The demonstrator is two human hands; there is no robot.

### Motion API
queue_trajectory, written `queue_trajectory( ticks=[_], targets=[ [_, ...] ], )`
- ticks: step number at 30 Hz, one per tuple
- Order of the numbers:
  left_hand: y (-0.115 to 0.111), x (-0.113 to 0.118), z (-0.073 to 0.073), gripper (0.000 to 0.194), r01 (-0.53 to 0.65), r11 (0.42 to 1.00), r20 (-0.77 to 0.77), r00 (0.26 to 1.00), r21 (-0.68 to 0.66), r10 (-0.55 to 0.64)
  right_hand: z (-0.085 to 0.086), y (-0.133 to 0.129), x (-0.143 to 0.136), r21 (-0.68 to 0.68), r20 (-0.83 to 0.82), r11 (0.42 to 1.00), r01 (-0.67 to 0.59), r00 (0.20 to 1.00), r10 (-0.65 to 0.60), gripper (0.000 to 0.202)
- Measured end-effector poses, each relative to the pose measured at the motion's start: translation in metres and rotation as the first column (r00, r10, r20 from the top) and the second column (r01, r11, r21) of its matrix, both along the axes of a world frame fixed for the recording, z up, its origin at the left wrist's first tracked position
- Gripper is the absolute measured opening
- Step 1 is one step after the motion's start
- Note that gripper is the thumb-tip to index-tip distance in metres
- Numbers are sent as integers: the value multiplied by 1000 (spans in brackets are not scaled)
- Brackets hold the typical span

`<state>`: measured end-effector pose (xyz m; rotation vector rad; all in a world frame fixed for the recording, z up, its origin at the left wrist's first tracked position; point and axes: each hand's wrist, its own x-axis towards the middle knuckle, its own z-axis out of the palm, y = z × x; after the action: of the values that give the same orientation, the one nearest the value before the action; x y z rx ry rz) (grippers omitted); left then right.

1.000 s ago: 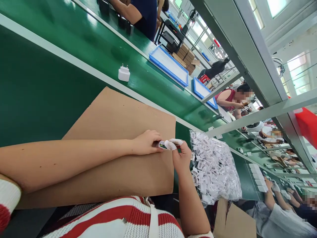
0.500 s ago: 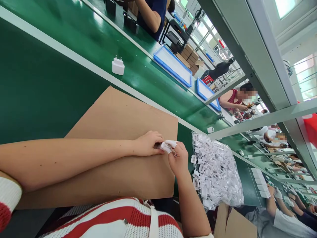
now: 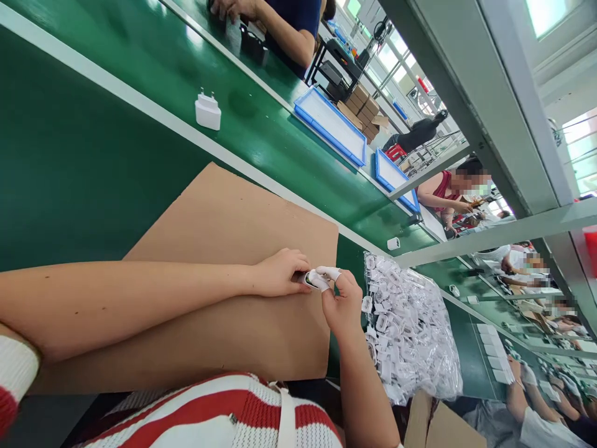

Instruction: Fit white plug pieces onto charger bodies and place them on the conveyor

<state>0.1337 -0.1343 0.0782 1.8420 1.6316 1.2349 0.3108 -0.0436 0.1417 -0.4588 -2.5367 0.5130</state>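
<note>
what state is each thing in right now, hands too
white casing: held, end open
left hand: grip closed on casing
right hand: fingertips at open end
plug adapter: standing, prongs up
clear bag: filled with white parts
cardboard sheet: lying flat

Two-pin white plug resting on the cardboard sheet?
No, the white plug sits on the green surface, across the white strip from the cardboard sheet.

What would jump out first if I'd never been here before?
Probably the big clear bag stuffed with white plastic pieces, just right of the brown cardboard. Next, the left hand holding a small white part above the cardboard, with the right hand at it, white covers on some fingers. Then the white plug standing prongs-up on the green surface.
</note>
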Motion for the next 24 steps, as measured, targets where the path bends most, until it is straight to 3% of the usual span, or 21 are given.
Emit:
queue_trajectory(
  ticks=[9,16,21,24],
  targets=[
    [-1,-1,0,25,38,999,39,999,-20,-38,0,2,0,154,191,987,-35,982,5,28],
    [0,0,-2,25,25,999,32,999,-39,-24,-4,6,1,186,196,982,-28,981,-9,27],
    [1,2,2,29,25,1000,12,1000,-18,-25,-15,-1,-1,103,158,992,78,983,-93,28],
    [1,4,5,32,27,999,9,1000,-24,-27,-25,-8,2,23,82,988,154,984,-155,40]
  ],
)
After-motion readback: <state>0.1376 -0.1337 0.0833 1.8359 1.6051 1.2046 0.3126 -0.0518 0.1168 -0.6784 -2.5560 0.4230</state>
